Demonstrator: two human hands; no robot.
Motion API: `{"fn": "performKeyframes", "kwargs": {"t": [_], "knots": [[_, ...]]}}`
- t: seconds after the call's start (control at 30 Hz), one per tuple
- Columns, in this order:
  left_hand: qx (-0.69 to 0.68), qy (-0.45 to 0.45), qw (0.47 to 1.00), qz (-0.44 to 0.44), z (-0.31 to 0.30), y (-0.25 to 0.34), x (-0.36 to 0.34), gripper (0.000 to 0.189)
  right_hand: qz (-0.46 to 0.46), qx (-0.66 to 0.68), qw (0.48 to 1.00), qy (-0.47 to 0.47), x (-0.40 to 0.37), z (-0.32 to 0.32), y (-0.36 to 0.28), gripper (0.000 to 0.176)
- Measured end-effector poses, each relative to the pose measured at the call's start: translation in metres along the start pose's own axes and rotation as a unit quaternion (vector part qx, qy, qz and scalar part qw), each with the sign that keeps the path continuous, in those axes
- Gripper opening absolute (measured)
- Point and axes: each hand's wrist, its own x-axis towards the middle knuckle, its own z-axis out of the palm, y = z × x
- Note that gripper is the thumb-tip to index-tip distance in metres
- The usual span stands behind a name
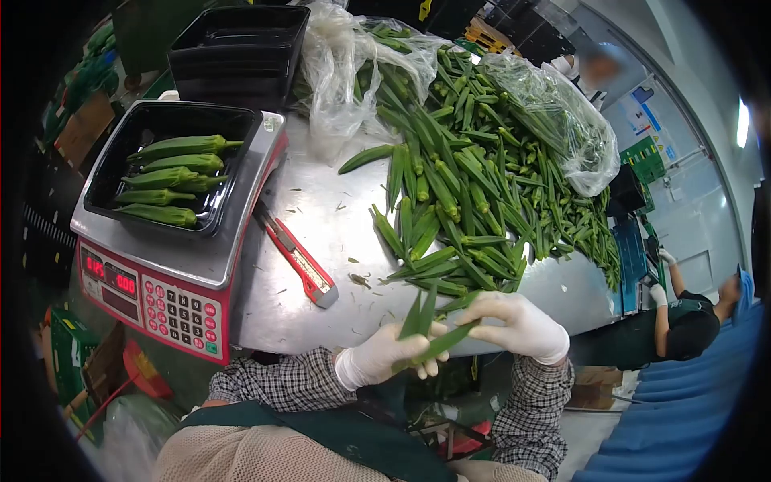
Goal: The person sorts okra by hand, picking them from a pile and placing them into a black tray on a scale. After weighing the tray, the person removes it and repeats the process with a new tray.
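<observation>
White gloves cover both hands at the near edge of the metal table. My left hand is closed around several green okra pods that point upward. My right hand, just beside it, pinches the tip of another okra pod that slants across to the left fingers. Beyond the hands a large heap of okra spreads over the table. On the red scale at the left rests a black tray with several okra pods in it.
A red utility knife lies between scale and heap. Stacked black trays stand behind the scale. Clear plastic bags lie at the back. Two other people are at the right, one in a dark top. Okra scraps dot the metal table.
</observation>
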Motion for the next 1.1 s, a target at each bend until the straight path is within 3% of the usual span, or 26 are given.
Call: {"fn": "performKeyframes", "kwargs": {"t": [0.07,0.1,0.2,0.27,0.3,0.43,0.5,0.53,0.7,1.0,1.1], "knots": [[0.049,0.024,0.997,-0.058,-0.002,0.001,-0.003,0.040,-0.059,-0.021,0.996,0.063,0.020,0.008,0.008,0.024],[-0.016,0.027,0.999,-0.042,-0.003,0.000,-0.002,0.034,0.059,0.116,0.984,0.122,0.030,0.008,0.002,0.024],[-0.029,0.073,0.997,0.006,-0.001,-0.002,0.000,0.034,0.021,-0.122,0.943,0.310,0.078,0.006,0.044,0.030],[-0.014,0.088,0.996,0.025,-0.003,-0.004,0.001,0.034,0.061,-0.363,0.874,0.316,0.104,0.012,0.057,0.031],[-0.007,0.096,0.995,0.034,-0.004,-0.005,0.001,0.034,0.093,-0.392,0.861,0.309,0.113,0.013,0.072,0.030],[-0.021,0.103,0.993,0.051,-0.001,-0.003,0.001,0.036,0.080,-0.294,0.871,0.384,0.110,0.011,0.093,0.026],[-0.038,0.100,0.993,0.053,-0.003,-0.005,0.002,0.037,0.123,-0.044,0.905,0.404,0.090,0.010,0.081,0.024],[-0.043,0.102,0.992,0.052,-0.003,-0.005,0.002,0.037,0.152,0.105,0.898,0.399,0.078,0.009,0.067,0.024],[-0.077,0.111,0.990,0.040,0.002,0.003,0.003,0.039,0.116,0.338,0.859,0.366,0.034,0.035,0.045,0.023],[-0.062,0.108,0.989,0.078,0.001,-0.001,0.003,0.038,0.052,0.289,0.836,0.464,0.017,0.096,0.016,0.026],[-0.052,0.103,0.990,0.082,0.000,-0.001,0.003,0.036,0.050,0.170,0.843,0.508,0.012,0.109,0.020,0.026]]}}
